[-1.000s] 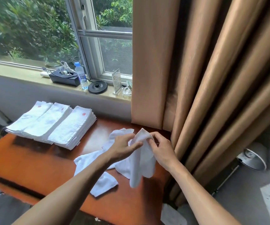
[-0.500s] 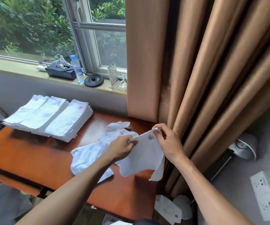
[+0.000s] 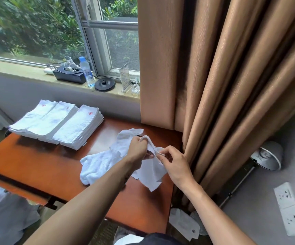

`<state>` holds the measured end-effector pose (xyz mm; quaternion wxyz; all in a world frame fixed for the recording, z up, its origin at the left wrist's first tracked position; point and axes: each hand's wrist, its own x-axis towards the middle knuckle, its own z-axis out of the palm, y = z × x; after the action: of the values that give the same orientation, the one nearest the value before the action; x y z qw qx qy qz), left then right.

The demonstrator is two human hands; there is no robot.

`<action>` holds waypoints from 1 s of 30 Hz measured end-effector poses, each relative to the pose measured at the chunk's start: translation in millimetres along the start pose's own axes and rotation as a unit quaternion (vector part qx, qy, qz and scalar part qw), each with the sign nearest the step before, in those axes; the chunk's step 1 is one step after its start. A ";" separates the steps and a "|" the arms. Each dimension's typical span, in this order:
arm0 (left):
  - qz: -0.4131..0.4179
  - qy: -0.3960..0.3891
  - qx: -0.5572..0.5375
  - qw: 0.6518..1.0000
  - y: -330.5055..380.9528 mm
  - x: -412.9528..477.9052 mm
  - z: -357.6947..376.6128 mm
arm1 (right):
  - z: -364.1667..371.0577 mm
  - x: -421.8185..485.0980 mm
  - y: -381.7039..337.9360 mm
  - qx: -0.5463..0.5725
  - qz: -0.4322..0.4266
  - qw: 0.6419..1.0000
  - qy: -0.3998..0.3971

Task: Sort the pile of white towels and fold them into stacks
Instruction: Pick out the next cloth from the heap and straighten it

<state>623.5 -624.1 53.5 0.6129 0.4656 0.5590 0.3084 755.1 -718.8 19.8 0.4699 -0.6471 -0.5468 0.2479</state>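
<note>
Closer together than before, the left hand (image 3: pixel 137 150) grips the top edge of a towel (image 3: pixel 152 175) and the right hand (image 3: pixel 176 164) pinches its hem; the cloth, spread a moment ago, now hangs bunched over the counter's (image 3: pixel 37 161) near right part. Loose towels (image 3: pixel 98 165) lie just beyond. This looks like hunting for corners. Next: spread, fold, then add it to the stacks (image 3: pixel 60 121) far left.

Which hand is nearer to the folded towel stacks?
Left. The left hand is just right of the folded stacks; the right hand is farther right, beside the curtain. Both grip one towel.
</note>
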 end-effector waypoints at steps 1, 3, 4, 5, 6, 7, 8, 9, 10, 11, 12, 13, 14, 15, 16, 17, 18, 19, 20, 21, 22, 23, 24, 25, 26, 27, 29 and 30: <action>-0.010 0.018 -0.024 1.000 -2.6 0.2 1.3 | 2.7 -2.8 0.7 0.004 0.009 1.000 0.005; -0.026 0.044 -0.076 0.996 -5.9 -0.9 4.9 | 7.2 -4.0 0.3 0.026 0.034 0.999 0.015; -0.030 0.048 -0.095 0.994 -7.3 -1.5 6.6 | 10.1 -3.6 -0.9 0.043 0.049 0.998 0.014; -0.034 0.045 -0.107 0.993 -8.2 -2.5 7.9 | 12.9 -4.1 -2.5 0.056 0.061 0.997 0.010; -0.037 0.040 -0.115 0.992 -8.9 -3.7 9.4 | 15.3 -4.7 -4.1 0.061 0.067 0.996 0.008; -0.041 0.029 -0.122 0.991 -9.5 -5.4 10.1 | 16.9 -5.3 -4.5 0.063 0.071 0.995 0.008; -0.043 0.015 -0.128 0.991 -10.3 -6.7 11.3 | 17.8 -5.7 -4.0 0.070 0.077 0.995 0.009; -0.043 -0.005 -0.132 0.990 -12.1 -7.8 12.3 | 18.0 -6.0 -2.8 0.085 0.086 0.993 0.010; -0.041 -0.027 -0.132 0.990 -14.3 -9.8 13.7 | 18.0 -6.1 -1.9 0.098 0.096 0.990 0.010; -0.036 -0.044 -0.128 0.990 -16.5 -12.0 14.5 | 17.9 -5.6 -1.0 0.107 0.103 0.989 0.012; -0.029 -0.054 -0.119 0.991 -18.5 -13.8 14.8 | 18.2 -4.6 0.0 0.111 0.106 0.988 0.016; -0.019 -0.057 -0.102 0.993 -20.8 -14.3 14.9 | 19.0 -4.2 1.1 0.113 0.110 0.987 0.020; -0.005 -0.054 -0.073 0.996 -23.5 -14.0 14.4 | 20.2 -5.1 1.6 0.114 0.115 0.986 0.023; 0.009 -0.051 -0.035 0.998 -25.4 -15.0 13.8 | 21.5 -6.8 2.3 0.117 0.123 0.985 0.025; 0.020 -0.050 -0.003 0.999 -27.3 -15.9 13.4 | 23.0 -8.8 3.4 0.120 0.132 0.983 0.028; 0.025 -0.052 0.013 0.998 -28.7 -17.7 13.4 | 24.3 -11.1 5.2 0.125 0.140 0.982 0.032; 0.027 -0.055 0.016 0.998 -29.8 -19.6 14.4 | 25.2 -13.5 6.3 0.128 0.144 0.980 0.037; 0.028 -0.058 0.015 0.998 -30.1 -22.3 15.0 | 26.0 -15.6 6.3 0.136 0.149 0.979 0.043; 0.030 -0.062 0.012 0.998 -30.0 -25.5 15.5 | 26.6 -16.9 5.9 0.146 0.154 0.976 0.048; 0.033 -0.067 0.007 0.997 -30.2 -28.7 15.2 | 26.7 -17.4 5.9 0.150 0.156 0.975 0.055; 0.041 -0.075 0.002 0.996 -31.7 -32.1 15.2 | 26.4 -17.6 6.3 0.149 0.154 0.975 0.062; 0.051 -0.086 0.002 0.995 -34.1 -36.0 14.8 | 25.7 -18.6 6.6 0.147 0.151 0.975 0.067; 0.061 -0.099 0.002 0.993 -36.5 -40.2 14.4 | 24.8 -19.9 7.3 0.152 0.151 0.974 0.069; 0.069 -0.113 0.002 0.991 -38.8 -44.0 14.2 | 23.8 -20.8 8.6 0.162 0.153 0.972 0.071; 0.075 -0.127 0.002 0.989 -41.4 -46.9 14.9 | 22.4 -22.0 10.8 0.172 0.158 0.970 0.072; 0.083 -0.135 0.006 0.987 -44.1 -48.3 15.3 | 20.5 -22.8 12.6 0.182 0.161 0.967 0.073; 0.089 -0.135 0.003 0.987 -46.3 -49.1 12.9 | 18.3 -22.7 11.9 0.206 0.159 0.963 0.069; 0.093 -0.135 0.009 0.987 -45.9 -47.9 11.7 | 16.9 -20.9 10.9 0.217 0.157 0.961 0.069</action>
<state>619.5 -687.1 29.8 0.6472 0.5580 0.4283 0.2938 740.4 -732.4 -1.2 0.5909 -0.6229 -0.3379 0.3857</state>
